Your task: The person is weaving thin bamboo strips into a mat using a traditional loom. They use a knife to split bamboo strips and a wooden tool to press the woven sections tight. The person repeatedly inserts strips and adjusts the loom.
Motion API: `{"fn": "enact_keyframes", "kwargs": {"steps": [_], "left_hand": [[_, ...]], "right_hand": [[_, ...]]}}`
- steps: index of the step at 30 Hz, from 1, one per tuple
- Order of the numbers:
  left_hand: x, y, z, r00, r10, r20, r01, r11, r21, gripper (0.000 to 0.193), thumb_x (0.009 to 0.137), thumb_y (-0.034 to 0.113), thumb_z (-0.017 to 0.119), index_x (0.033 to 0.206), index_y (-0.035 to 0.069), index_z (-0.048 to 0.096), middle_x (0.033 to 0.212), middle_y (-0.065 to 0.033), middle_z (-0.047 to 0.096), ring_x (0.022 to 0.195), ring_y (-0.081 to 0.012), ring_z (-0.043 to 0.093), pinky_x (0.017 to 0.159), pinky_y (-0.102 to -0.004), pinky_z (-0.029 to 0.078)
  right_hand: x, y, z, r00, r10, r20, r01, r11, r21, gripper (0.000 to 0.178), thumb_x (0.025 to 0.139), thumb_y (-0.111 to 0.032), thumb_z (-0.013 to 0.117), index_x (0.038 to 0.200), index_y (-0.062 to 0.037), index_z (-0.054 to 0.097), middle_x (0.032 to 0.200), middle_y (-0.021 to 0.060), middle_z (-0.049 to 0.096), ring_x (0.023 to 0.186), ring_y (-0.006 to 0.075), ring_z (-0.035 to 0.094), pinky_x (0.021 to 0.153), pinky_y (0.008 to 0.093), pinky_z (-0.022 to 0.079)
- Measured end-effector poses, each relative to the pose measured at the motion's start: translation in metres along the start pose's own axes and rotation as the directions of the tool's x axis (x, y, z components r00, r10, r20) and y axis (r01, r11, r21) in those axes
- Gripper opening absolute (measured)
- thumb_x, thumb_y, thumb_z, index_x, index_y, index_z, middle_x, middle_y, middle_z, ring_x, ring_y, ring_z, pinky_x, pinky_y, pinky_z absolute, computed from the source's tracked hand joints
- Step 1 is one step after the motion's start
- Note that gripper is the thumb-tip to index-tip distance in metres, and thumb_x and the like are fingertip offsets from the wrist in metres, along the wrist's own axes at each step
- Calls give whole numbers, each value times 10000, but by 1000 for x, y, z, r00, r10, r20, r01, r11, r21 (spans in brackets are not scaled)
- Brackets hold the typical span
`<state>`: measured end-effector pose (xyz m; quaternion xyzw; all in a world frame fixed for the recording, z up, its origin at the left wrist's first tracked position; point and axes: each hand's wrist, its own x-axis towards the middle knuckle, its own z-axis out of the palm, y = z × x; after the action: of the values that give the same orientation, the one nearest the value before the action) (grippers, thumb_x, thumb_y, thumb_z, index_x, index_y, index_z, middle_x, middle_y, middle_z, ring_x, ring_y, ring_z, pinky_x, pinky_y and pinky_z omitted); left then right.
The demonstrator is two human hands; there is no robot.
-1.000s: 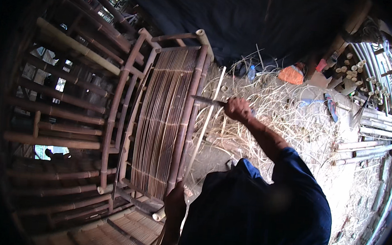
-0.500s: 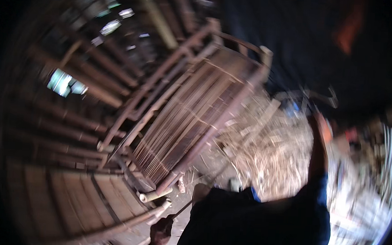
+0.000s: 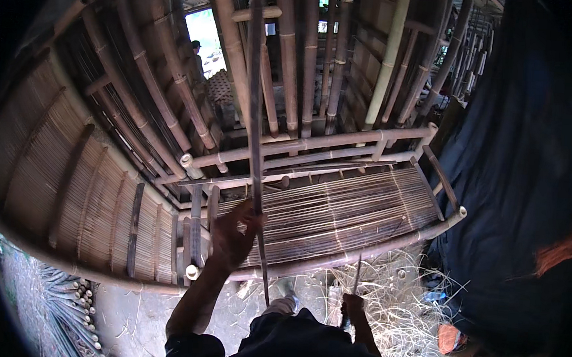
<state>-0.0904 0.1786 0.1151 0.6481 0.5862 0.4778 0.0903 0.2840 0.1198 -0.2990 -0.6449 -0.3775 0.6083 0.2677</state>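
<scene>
My left hand [image 3: 235, 234] is raised in front of the bench, its fingers closed on a long, dark bamboo strip [image 3: 256, 147]. The strip stands nearly upright, running from the top of the picture down beside my body. Lower and to the right, my right hand [image 3: 352, 305] grips a knife [image 3: 358, 274] by the handle, its narrow blade pointing up and away from me. The knife and the strip are apart. Behind the strip is a bamboo bench [image 3: 336, 214] with a slatted seat and a rail along its far side.
Bamboo poles [image 3: 309, 62] lean behind the bench. A slatted bamboo panel [image 3: 101, 206] rises at the left, with a stack of thin poles [image 3: 71, 309] below it. Pale shavings [image 3: 409, 310] cover the ground at right, beside a dark hanging sheet [image 3: 508, 179]. A distant person [image 3: 197, 50] shows through an opening.
My view has swung round and steadied from a blur. The left hand has risen from the lower edge with the strip, now upright. My right arm, stretched far out before, is drawn in close.
</scene>
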Motion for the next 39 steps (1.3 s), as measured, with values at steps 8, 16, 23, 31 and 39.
{"fn": "enact_keyframes", "kwargs": {"steps": [8, 16, 23, 31, 39], "left_hand": [[111, -78, -57, 903, 1, -430, -84, 981, -175, 199, 896, 97, 670, 1054, -13, 621, 835, -75, 674, 749, -122, 632, 674, -270, 501], [141, -164, -144, 748, -45, -663, 44, 999, -17, 272, 993, 206, 537, 1114, -26, 614, 1049, -171, 685, 866, -209, 660, 775, -293, 538], [134, -246, -122, 835, -257, -487, 254, 964, -75, 313, 974, 237, 545, 1051, -50, 643, 1097, -161, 661, 970, -247, 655, 825, -350, 544], [47, -214, 90, 954, -250, 168, 216, 956, 197, 207, 963, 167, 552, 828, 11, 572, 875, -101, 597, 832, -188, 581, 691, -359, 480], [53, -149, 174, 609, -519, 599, 667, 744, -34, 271, 879, 88, 650, 1134, -3, 634, 1093, -169, 679, 1069, -230, 639, 869, -358, 510]], "right_hand": [[11, -171, 103, 846, -448, 289, 530, 763, -369, 499, 923, -397, 564, 549, -66, 555, 490, 56, 550, 460, 155, 537, 486, 345, 442], [2, -314, 175, 797, -401, 452, 470, 882, -46, 364, 853, -418, 699, 748, -77, 631, 581, 32, 532, 547, 144, 524, 528, 352, 439], [27, -352, 210, 912, -307, 272, 243, 939, 244, 320, 842, -328, 745, 975, -43, 687, 698, 12, 663, 553, 63, 559, 483, 262, 448], [179, -358, 149, 991, -55, -120, 123, 713, 690, 222, 877, -277, 699, 870, -59, 657, 761, 64, 695, 542, 127, 616, 478, 292, 506], [329, -334, 59, 973, 167, -160, 24, 615, 788, 140, 846, -165, 700, 868, -30, 670, 755, 101, 664, 637, 207, 634, 560, 362, 522]]}}
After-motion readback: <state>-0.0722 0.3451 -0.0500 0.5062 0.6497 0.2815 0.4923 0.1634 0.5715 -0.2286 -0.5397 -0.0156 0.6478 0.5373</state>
